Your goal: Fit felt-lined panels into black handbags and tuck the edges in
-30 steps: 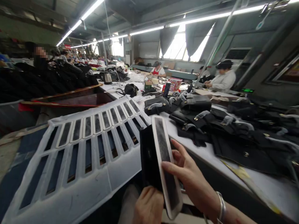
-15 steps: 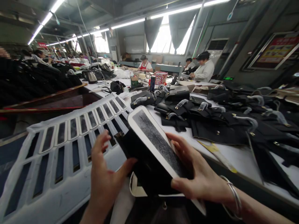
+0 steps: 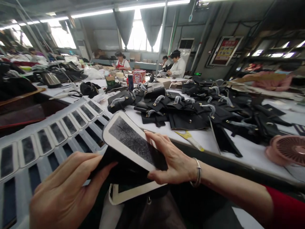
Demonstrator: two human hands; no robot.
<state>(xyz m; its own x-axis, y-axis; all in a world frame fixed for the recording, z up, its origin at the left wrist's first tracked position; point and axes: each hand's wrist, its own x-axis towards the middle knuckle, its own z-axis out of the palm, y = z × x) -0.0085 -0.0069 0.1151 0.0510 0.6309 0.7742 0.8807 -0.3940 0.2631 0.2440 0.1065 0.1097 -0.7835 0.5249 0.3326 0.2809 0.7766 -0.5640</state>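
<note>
Head view: a white-rimmed, dark-centred oblong panel tilts over a black leather-like piece, in front of the white-topped table. The right hand clamps the panel; the left hand pinches the piece. Apparently they are being fitted together; the next move probably calls for aligning edges.

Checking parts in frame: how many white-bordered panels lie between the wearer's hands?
2: upper panel, held by the right hand; lower panel, below it, partly covered. More may be hidden.

No text readable: wall poster, green sign too small.
</note>
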